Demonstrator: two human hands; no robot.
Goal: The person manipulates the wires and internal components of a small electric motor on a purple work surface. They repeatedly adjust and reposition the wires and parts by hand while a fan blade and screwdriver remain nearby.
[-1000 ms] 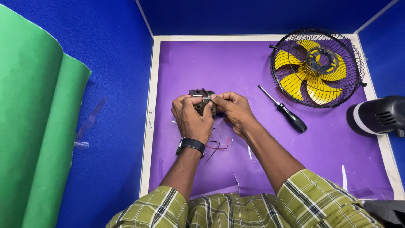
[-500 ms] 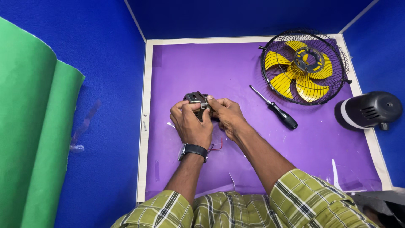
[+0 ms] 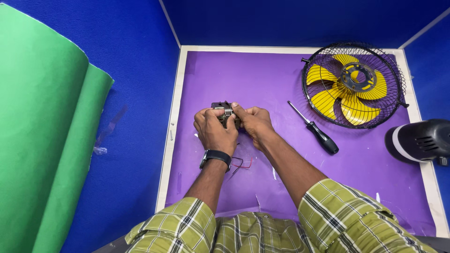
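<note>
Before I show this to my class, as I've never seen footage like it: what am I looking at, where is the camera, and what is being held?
There is no machine here: a person works with two bare hands. The single picture comes from a camera worn on their head, looking down.

The left hand, with a black wristwatch, and the right hand together grip a small dark metal part with thin red and black wires trailing under it.

On the purple mat lie a black-handled screwdriver and a yellow-bladed fan in a black wire cage. A dark rounded housing sits at the right edge, a green roll at the left.
</note>
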